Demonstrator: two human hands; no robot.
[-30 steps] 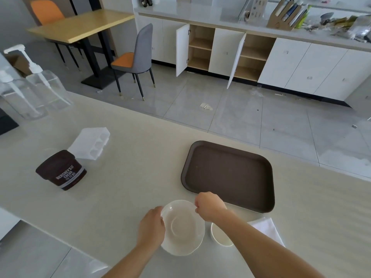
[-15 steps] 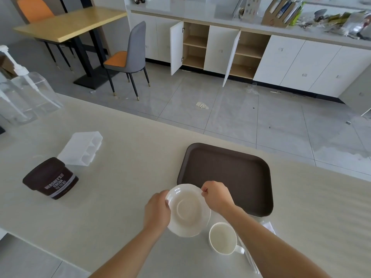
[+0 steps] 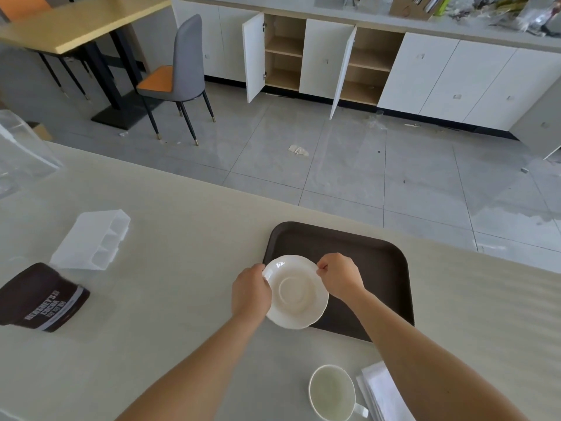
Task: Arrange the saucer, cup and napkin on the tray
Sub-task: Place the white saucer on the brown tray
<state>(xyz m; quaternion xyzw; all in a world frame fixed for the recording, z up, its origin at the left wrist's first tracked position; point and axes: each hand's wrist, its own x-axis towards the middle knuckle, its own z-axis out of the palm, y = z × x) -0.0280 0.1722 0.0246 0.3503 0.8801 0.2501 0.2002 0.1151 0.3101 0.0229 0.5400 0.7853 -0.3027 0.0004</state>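
The tray (image 3: 379, 262) lies bare beyond the saucer (image 3: 296, 291); cup (image 3: 332, 393) and napkin (image 3: 382, 393) crowd the near counter edge

cocoa tub (image 3: 42, 297), clear plastic tray (image 3: 91, 240), grey chair (image 3: 179, 77)

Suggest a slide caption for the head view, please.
Both hands, left and right, carry the saucer over the tray.

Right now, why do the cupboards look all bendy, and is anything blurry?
Head view: the wide lens curves the cupboards and counter edge; the cocoa tub at the left is a bit smeared; the saucer and both hands stay sharp.
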